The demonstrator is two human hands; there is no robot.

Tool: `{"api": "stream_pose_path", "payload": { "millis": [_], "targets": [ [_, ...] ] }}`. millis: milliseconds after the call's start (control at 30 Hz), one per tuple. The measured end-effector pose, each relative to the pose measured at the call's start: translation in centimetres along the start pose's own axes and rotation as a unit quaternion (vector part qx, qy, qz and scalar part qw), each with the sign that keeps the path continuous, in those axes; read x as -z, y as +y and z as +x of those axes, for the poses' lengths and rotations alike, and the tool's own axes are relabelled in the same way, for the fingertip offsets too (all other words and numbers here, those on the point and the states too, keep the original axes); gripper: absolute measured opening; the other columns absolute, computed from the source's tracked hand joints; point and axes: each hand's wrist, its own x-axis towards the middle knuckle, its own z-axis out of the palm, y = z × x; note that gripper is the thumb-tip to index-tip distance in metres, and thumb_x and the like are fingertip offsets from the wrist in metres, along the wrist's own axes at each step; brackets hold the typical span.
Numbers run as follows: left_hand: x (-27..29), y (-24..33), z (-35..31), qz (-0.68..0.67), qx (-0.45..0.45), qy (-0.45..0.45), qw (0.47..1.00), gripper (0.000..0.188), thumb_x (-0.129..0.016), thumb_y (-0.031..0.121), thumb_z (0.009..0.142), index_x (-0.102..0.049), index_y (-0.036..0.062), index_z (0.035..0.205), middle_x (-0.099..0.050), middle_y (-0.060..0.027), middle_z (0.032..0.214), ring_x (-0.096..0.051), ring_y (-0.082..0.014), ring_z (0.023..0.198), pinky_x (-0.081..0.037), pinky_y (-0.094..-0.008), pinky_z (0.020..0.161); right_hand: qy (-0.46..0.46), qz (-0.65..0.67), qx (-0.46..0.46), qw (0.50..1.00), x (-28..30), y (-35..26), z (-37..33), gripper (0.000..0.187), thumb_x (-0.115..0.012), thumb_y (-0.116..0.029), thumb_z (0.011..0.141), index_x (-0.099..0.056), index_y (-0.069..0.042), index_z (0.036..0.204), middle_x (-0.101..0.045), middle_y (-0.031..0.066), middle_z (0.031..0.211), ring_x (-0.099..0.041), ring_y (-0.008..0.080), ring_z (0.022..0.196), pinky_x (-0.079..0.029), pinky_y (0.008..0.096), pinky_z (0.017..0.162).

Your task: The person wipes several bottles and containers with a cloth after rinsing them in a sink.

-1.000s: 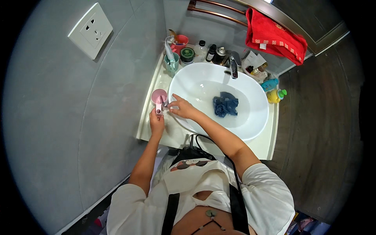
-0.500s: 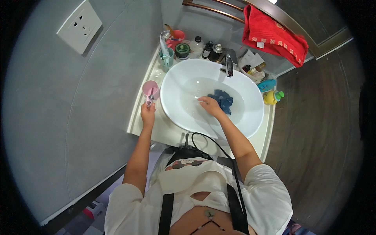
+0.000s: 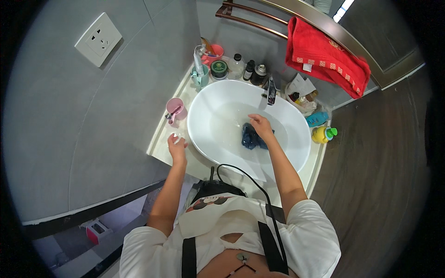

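Observation:
My left hand (image 3: 177, 148) is open over the counter, its fingers curved and apart, just nearer to me than a pink cup (image 3: 179, 114). The cup stands left of the sink with its handle toward me; a small dark utensil, its kind unclear, lies across it. In the white oval sink (image 3: 202, 132) there is water with a dark blue cloth (image 3: 250, 138) bunched in it. Above the cloth hovers my right hand (image 3: 261, 126), fingers stretched out and apart, apparently holding nothing. It hides part of the cloth.
A chrome faucet (image 3: 271, 91) rises at the sink's far rim. Behind it stand a green toothbrush cup (image 3: 200, 79), a green-lidded jar (image 3: 219, 69) and several bottles. To the right are a blue bottle (image 3: 317, 119) and a yellow bottle (image 3: 321, 135). A red towel (image 3: 320, 58) hangs above.
My left hand has let go of the pink cup's handle and drawn back toward me. The blue cloth has shifted and bunched up in the water. The view has shifted slightly.

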Motion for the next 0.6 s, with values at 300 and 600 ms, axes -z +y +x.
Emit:
{"api": "stream_pose_path", "payload": {
  "millis": [300,600],
  "targets": [
    [-6.0,4.0,-3.3,0.032,-0.036,-0.2,0.979,0.02,-0.052,0.011,0.085,-0.055,0.0038,0.103,-0.057,-0.0038,0.091,-0.055,-0.0128,0.081,-0.047,-0.0252,0.069,0.109,-0.083,0.14,0.981,1.0,-4.4,9.7,0.028,-0.058,-0.011,0.077,-0.059,-0.007,0.105,-0.062,0.0135,0.095,-0.06,0.0246,0.084,-0.046,0.032,0.075],
    [-4.4,2.8,-3.2,0.071,0.012,-0.168,0.983,0.019,-0.052,0.009,0.085,-0.055,0.0056,0.104,-0.058,-0.0023,0.094,-0.056,-0.0114,0.079,-0.046,-0.0238,0.067,0.151,-0.3,0.063,0.94,2.2,-7.4,18.3,0.039,-0.062,-0.012,0.075,-0.05,-0.008,0.112,-0.048,0.0154,0.114,-0.052,0.0354,0.101,-0.044,0.042,0.085]
  ]
}}
